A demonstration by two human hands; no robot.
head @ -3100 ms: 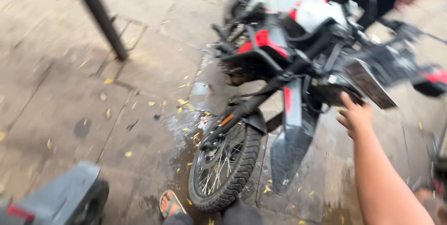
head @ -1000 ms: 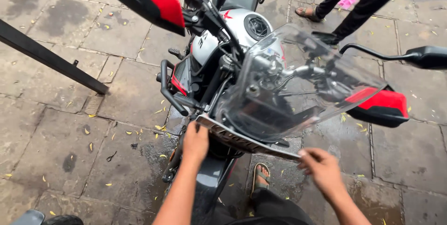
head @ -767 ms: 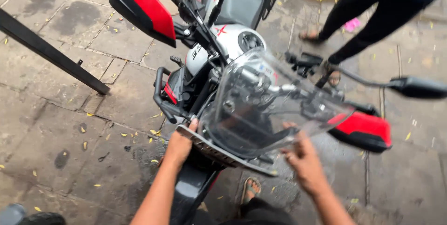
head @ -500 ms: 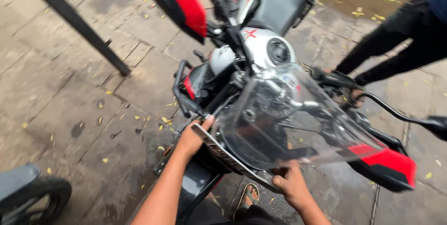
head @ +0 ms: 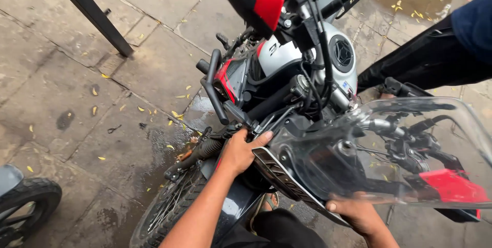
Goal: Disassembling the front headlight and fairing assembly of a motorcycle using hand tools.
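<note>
Here, at lower centre of the frame, the left hand [head: 241,150] clasps the left edge of the motorcycle's headlight cowl [head: 279,176], just below the black crash bar [head: 215,89]. Further right, the clear windscreen [head: 389,150] stretches toward the right edge, its long axis running left-to-right, and the right hand [head: 359,214] grips its lower rim from beneath, thumb on top.

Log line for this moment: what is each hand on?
left hand: grips front left of motorcycle fairing | right hand: holds lower edge of clear windscreen | front wheel: on wet paving
</note>
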